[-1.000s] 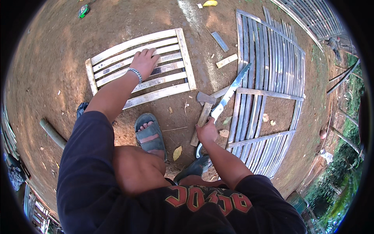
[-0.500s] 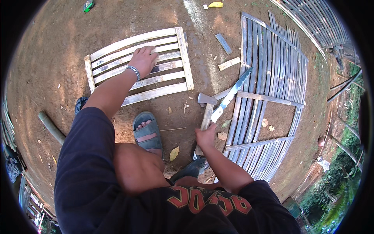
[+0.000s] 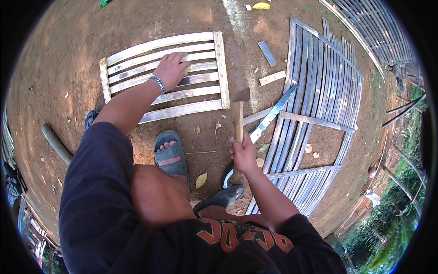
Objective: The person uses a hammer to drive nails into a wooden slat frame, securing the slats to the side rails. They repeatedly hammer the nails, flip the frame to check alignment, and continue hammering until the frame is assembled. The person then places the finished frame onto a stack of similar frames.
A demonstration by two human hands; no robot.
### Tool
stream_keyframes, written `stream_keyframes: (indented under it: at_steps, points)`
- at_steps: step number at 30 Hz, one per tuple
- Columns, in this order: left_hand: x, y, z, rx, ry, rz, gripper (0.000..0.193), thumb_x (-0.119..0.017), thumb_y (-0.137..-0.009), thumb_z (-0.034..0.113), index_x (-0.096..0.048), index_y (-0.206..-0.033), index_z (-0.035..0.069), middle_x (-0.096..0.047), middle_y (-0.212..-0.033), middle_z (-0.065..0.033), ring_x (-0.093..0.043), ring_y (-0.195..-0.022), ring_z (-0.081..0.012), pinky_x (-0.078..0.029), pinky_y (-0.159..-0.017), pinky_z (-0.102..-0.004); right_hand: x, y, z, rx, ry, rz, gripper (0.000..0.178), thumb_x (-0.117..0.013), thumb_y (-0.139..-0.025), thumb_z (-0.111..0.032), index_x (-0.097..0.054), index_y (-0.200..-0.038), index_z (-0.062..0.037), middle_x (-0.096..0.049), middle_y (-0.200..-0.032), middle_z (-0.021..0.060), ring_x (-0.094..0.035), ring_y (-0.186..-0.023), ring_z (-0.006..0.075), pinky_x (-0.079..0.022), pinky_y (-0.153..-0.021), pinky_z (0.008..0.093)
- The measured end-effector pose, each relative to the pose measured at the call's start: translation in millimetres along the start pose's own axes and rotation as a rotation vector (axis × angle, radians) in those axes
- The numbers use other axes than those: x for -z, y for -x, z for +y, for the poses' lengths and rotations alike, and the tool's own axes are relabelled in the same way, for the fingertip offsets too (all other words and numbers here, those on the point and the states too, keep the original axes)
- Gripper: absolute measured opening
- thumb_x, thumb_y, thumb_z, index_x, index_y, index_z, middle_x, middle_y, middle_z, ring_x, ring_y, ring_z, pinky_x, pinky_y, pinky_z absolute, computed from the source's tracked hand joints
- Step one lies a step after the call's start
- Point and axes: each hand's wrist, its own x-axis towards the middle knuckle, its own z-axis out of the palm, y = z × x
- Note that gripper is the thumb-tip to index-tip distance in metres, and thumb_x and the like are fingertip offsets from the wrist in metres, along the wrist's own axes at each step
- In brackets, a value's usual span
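Note:
My left hand [image 3: 173, 72], with a chain bracelet at the wrist, lies on the middle slats of a small pale bamboo panel [image 3: 182, 111], its fingers curled over them. The panel lies on the dirt, slats running between two end strips. My right hand [image 3: 244, 154] is closed around the wooden handle of a hatchet [image 3: 238, 119], held upright in the picture, its slightly blurred head to the right of the panel. Right of the hatchet, a toothed saw [image 3: 276, 108] with a pale handle rests partly on a larger slatted panel [image 3: 287, 130].
Beside my right sandal [image 3: 223, 198] lies a curved white-edged object [image 3: 227, 178], partly hidden. Offcuts [image 3: 272, 78] and a grey strip [image 3: 267, 54] lie beyond the saw. A bamboo pole [image 3: 57, 144] is at left. Another slatted panel [image 3: 374, 29] stands at far right.
My right hand has raised the hatchet and turned it, so its head now points up the picture and away from the saw handle. My left hand stays on the small panel.

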Motion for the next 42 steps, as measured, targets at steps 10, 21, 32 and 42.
stream_keyframes:
  at_steps: [10, 21, 32, 42]
  points:
    - [-6.8, -11.6, 13.9, 0.078, -0.107, -0.144, 0.067, -0.044, -0.104, 0.05, -0.025, -0.161, 0.019, -0.014, -0.17, -0.0099, -0.008, -0.158, -0.0292, -0.007, -0.124, -0.0633, 9.8, -60.9, -63.5, 0.288, 0.488, 0.115, 0.047, -0.049, -0.104, -0.017, -0.037, -0.146, -0.0004, -0.066, -0.115, 0.0318, -0.066, -0.108, 0.0472, -0.051, -0.09, 0.051]
    - [3.7, -15.0, 17.7, 0.094, -0.148, -0.261, 0.071, -0.038, -0.106, 0.051, -0.014, -0.164, 0.019, -0.006, -0.172, -0.0078, -0.003, -0.159, -0.0295, -0.004, -0.124, -0.0637, 3.1, -131.7, -74.4, 0.87, 0.444, 0.446, 0.025, -0.049, -0.107, -0.024, -0.046, -0.116, -0.0008, -0.055, -0.074, 0.0042, -0.053, -0.058, 0.0163, -0.048, -0.053, 0.0341]
    - [3.7, -12.2, 15.9, 0.119, -0.175, -0.264, 0.072, -0.035, -0.105, 0.055, -0.014, -0.164, 0.02, -0.007, -0.172, -0.0063, -0.004, -0.159, -0.0291, -0.005, -0.125, -0.0633, 12.3, -92.7, -131.9, 0.668, 0.266, 0.308, 0.031, -0.05, -0.107, -0.027, -0.047, -0.113, 0.0022, -0.066, -0.084, 0.0202, -0.068, -0.073, 0.0314, -0.054, -0.066, 0.0454]
    - [3.6, -5.4, 12.6, 0.127, -0.149, -0.262, 0.074, -0.042, -0.104, 0.054, -0.016, -0.164, 0.02, -0.008, -0.172, -0.0068, -0.006, -0.159, -0.03, -0.005, -0.125, -0.0631, 1.7, -93.2, -156.4, 0.592, 0.216, 0.289, 0.03, -0.05, -0.107, -0.03, -0.049, -0.107, -0.0002, -0.056, -0.076, 0.0045, -0.056, -0.06, 0.0168, -0.046, -0.053, 0.0374]
